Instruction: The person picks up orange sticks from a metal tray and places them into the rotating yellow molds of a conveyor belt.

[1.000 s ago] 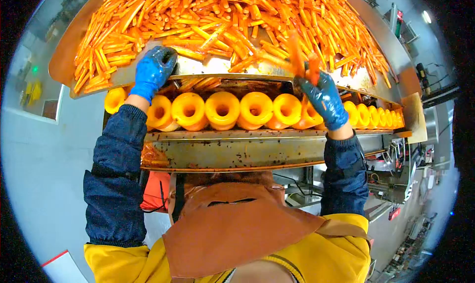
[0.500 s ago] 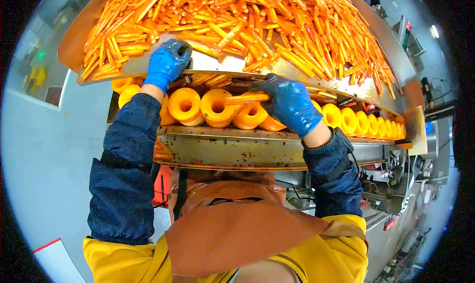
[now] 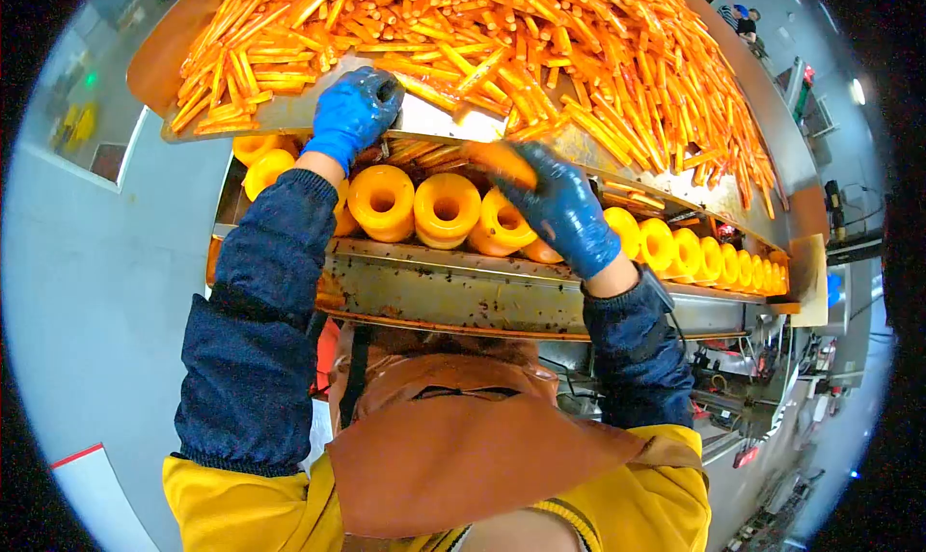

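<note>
Across the far side, a wide metal tray is heaped with orange sticks. Below its near edge, a row of yellow rollers is set along a stained steel rail, running off to the right. At the left, the tray's edge is gripped by the blue-gloved left hand, fingers curled over the lip. To the right, one stick is held in the closed right hand, just above the rollers, several of which are hidden behind that glove. Nearest, a brown apron is worn over yellow.
</note>
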Tool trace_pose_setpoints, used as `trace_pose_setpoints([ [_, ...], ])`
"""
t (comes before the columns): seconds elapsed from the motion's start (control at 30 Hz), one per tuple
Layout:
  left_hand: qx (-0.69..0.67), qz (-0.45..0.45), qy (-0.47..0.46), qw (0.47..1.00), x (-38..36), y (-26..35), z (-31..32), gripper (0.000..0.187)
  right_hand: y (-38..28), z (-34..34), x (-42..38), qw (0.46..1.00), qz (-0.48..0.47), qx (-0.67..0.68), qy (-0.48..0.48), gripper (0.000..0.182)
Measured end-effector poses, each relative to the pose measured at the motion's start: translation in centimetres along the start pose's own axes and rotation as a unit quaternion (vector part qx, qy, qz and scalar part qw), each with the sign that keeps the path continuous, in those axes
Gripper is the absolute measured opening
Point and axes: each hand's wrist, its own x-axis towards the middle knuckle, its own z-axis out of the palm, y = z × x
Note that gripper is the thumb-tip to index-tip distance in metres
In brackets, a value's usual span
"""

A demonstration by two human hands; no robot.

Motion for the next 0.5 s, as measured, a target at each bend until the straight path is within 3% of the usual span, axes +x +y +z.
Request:
trace_pose_setpoints([
  [0.03,0.000,0.010,0.003,1.000,0.1,-0.2,0.2,0.025,-1.7,0.1,0.6,0.960,0.193,0.202,0.022,0.025],
  [0.13,-0.001,0.025,0.008,1.000,0.2,-0.2,0.3,0.025,-1.9,4.0,1.9,0.889,0.135,0.395,0.188,0.026],
  [0.17,-0.002,0.027,0.009,1.000,0.1,-0.2,0.2,0.025,-0.6,6.1,1.6,0.891,0.123,0.404,0.164,0.026],
  [0.2,0.000,0.027,0.010,1.000,0.1,-0.3,0.2,0.025,-0.2,7.2,1.3,0.930,0.101,0.332,0.123,0.027],
  [0.27,-0.013,0.023,0.007,1.000,0.2,-0.5,0.4,0.025,0.3,7.0,-0.3,0.974,0.146,0.172,-0.005,0.030],
  [0.37,-0.005,0.018,0.014,1.000,0.0,0.1,-0.1,0.027,3.4,7.0,-2.2,0.959,0.197,0.198,-0.051,0.035],
  [0.47,-0.007,0.013,-0.007,1.000,0.1,0.1,-0.2,0.028,0.0,3.2,-1.4,0.982,0.157,0.102,-0.005,0.032],
  [0.5,0.003,-0.005,-0.008,1.000,0.1,0.1,-0.1,0.029,0.6,3.5,-1.1,0.996,0.024,0.028,0.078,0.030],
])
